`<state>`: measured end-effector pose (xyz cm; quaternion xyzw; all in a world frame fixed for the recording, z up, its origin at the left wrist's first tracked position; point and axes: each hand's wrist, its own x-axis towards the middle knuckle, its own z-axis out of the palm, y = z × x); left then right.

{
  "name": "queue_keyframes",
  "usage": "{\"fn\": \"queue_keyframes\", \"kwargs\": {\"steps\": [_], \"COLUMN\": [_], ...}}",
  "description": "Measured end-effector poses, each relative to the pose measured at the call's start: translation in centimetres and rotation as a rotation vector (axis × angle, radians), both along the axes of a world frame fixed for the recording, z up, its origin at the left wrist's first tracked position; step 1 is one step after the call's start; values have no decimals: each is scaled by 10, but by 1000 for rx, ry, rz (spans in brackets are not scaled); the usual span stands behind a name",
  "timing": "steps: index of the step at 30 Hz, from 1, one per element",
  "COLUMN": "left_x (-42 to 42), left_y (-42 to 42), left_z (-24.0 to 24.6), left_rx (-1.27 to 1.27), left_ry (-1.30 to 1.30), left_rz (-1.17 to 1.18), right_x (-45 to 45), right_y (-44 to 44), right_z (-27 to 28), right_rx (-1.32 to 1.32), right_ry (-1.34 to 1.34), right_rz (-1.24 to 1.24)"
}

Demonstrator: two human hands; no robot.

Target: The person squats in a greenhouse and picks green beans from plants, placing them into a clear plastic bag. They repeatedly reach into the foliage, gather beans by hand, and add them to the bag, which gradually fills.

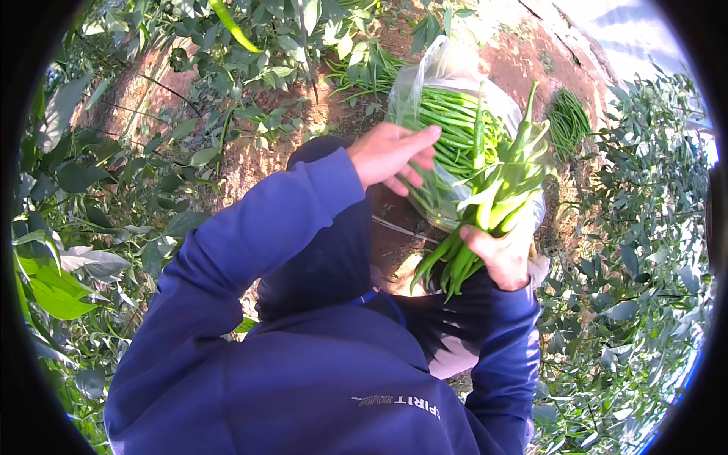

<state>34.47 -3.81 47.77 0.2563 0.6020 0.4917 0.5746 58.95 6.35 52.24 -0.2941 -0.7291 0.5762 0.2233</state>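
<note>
My right hand point(500, 256) grips a bunch of long green chili peppers point(463, 259), with some pale leaves point(515, 176) among them. Beyond it stands a clear plastic bag point(406, 94) holding many more green peppers point(449, 128), mostly lying side by side. The held bunch covers part of the bag's right side. My left hand point(395, 153) hovers at the bag's left edge, slightly blurred, its fingers apart and nothing visible in them. Whether it touches the plastic I cannot tell.
A heap of green peppers point(569, 122) lies on the reddish soil point(512, 48) at right. Another heap point(372, 74) rests behind the bag, partly under leaves. Leafy plants point(114, 187) crowd the left, and more foliage point(631, 261) lines the right. One pepper point(236, 28) hangs at upper left.
</note>
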Motion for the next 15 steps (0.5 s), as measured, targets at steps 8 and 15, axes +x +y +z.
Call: {"fn": "queue_keyframes", "kwargs": {"steps": [8, 15], "left_x": [-67, -99], "left_y": [136, 133], "left_z": [-63, -40], "left_rx": [61, 281], "left_ry": [1013, 311], "left_rz": [639, 394], "right_x": [-38, -122], "right_y": [123, 168], "right_z": [42, 3], "right_rx": [-184, 1060], "right_ry": [-70, -1440], "right_rz": [214, 521]}}
